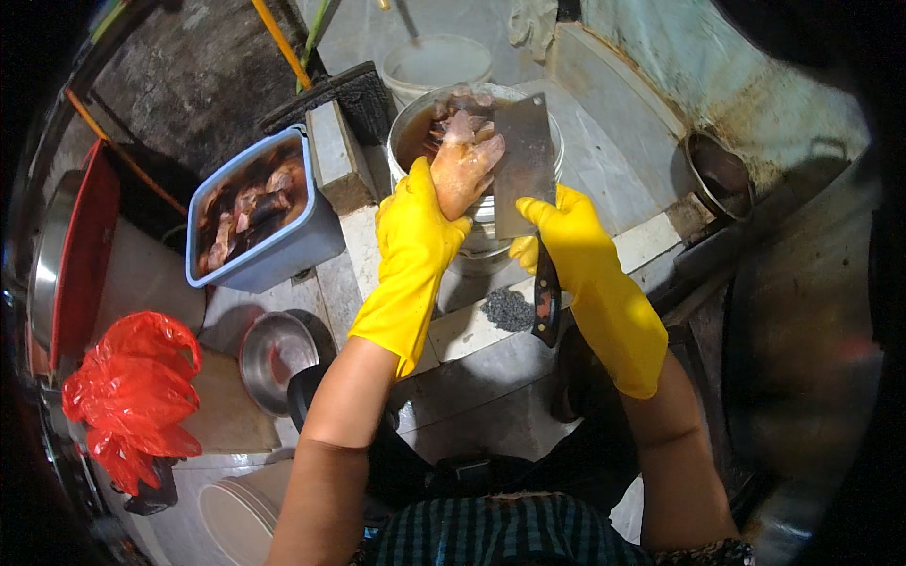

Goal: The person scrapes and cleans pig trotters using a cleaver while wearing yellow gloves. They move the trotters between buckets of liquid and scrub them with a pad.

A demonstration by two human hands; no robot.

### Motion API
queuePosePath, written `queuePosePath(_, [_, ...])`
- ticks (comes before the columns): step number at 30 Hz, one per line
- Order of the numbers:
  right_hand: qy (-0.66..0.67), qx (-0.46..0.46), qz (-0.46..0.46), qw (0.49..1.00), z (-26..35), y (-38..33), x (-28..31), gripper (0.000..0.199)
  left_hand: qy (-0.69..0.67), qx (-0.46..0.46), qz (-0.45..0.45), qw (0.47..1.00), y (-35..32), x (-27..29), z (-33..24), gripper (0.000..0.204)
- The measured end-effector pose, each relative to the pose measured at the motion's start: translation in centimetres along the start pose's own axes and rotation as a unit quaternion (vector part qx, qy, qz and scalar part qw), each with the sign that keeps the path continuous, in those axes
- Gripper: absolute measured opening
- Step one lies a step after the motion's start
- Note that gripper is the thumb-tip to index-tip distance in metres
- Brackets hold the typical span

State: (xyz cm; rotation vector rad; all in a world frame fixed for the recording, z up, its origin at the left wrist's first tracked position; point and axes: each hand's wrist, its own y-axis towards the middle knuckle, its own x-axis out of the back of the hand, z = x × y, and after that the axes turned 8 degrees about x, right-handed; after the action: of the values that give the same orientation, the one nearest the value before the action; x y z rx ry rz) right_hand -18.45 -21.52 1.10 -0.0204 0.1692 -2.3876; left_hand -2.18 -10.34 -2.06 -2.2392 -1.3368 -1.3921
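Observation:
My left hand, in a yellow rubber glove, is closed around the lower end of a pale pig's trotter, whose toes point up and away from me. In my right hand, also gloved in yellow, is a cleaver. The fingers pinch it near the base of the broad blade, and its dark riveted handle hangs toward me. The blade stands upright just right of the trotter; whether they touch I cannot tell. Beneath both is a white bucket with brownish liquid and more meat pieces, partly hidden by the trotter and blade.
A blue tub of meat in dark liquid stands left. A grey scouring pad lies on the tiled ledge. Farther off is another white bucket. Metal bowl, red plastic bag and metal pot surround the work.

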Motion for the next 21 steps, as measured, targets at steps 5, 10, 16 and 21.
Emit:
queuePosePath(5, [0.092, -0.051, -0.005, 0.994, 0.4, 0.1, -0.9, 0.021, 0.016, 0.009, 0.012, 1.0, -0.1, -0.4, 0.2, 0.095])
queuePosePath(10, [0.002, -0.031, 0.043, 0.999, -0.6, -0.2, -1.2, 0.021, 0.041, -0.022, 0.015, 0.999, -0.4, -0.3, 0.2, 0.089])
queuePosePath(16, [-0.192, 0.108, -0.01, 0.975, 0.6, -0.4, -1.1, 0.02, -0.103, 0.062, 0.078, 0.99, 0.2, 0.2, 0.8, 0.08])
queuePosePath(21, [-0.016, -0.029, 0.025, 0.999, 1.2, -0.7, -1.2, 0.022, -0.197, 0.094, 0.092, 0.971, 0.4, 0.3, 1.3, 0.083])
